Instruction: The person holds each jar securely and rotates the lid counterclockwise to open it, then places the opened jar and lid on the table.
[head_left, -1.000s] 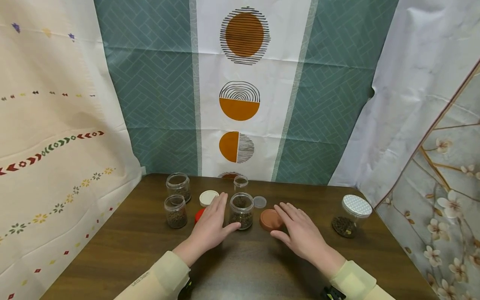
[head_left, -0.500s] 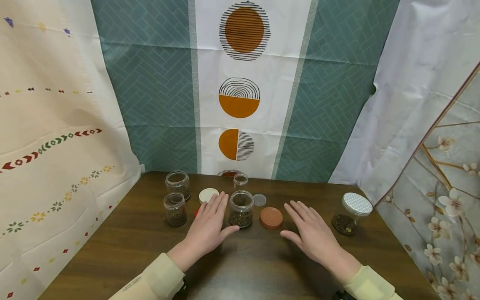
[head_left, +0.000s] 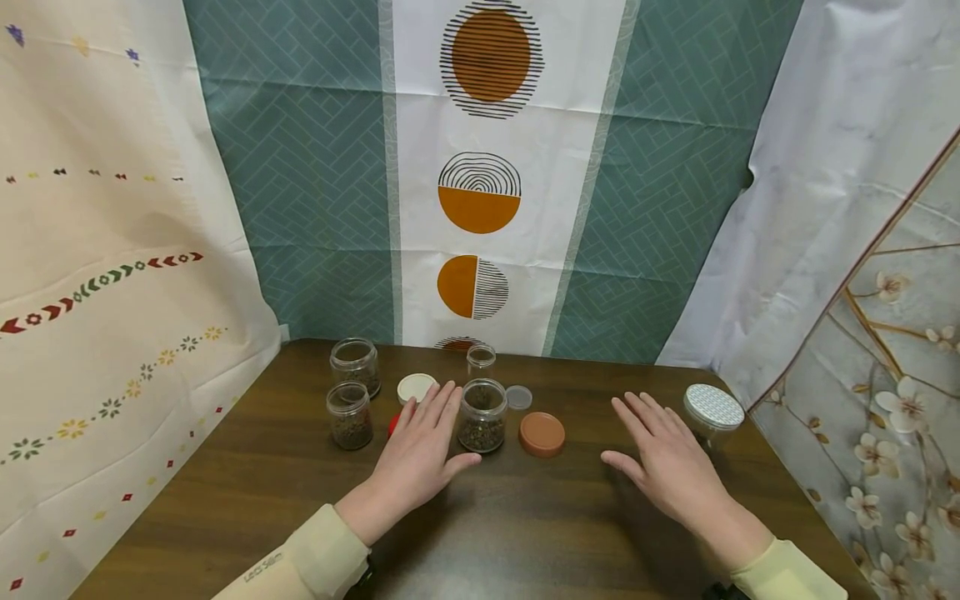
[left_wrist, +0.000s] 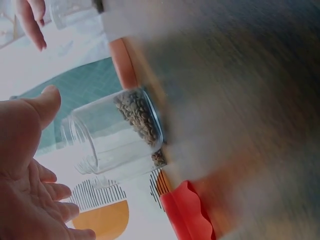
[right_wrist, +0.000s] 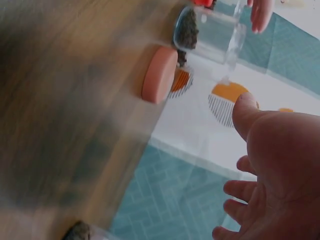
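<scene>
My left hand (head_left: pixel 420 450) hovers with fingers extended, just left of an uncapped clear jar (head_left: pixel 482 417) partly filled with dark dried bits. The left wrist view has this jar (left_wrist: pixel 112 132) in front of the thumb, apart from it. Partly covered by that hand is a red object (head_left: pixel 393 423), seen with a wavy edge in the left wrist view. My right hand (head_left: pixel 667 458), fingers straight and holding nothing, is between a terracotta-coloured lid (head_left: pixel 542 434) and a jar with a patterned lid (head_left: pixel 714 408). It hides most of that jar's body. The right wrist view shows the terracotta lid (right_wrist: pixel 160 75) lying apart from the hand.
Two open jars stand at the left, a nearer one (head_left: pixel 349 417) and a farther one (head_left: pixel 356 367), both with dark contents. Behind the middle jar are a small clear jar (head_left: pixel 481 360), a translucent lid (head_left: pixel 518 397) and a cream lid (head_left: pixel 416 388). Fabric hangs behind the table (head_left: pixel 495 533).
My right hand has moved right, away from the terracotta lid and over toward the jar with the patterned lid, now covering part of it. The left hand stays nearly in place.
</scene>
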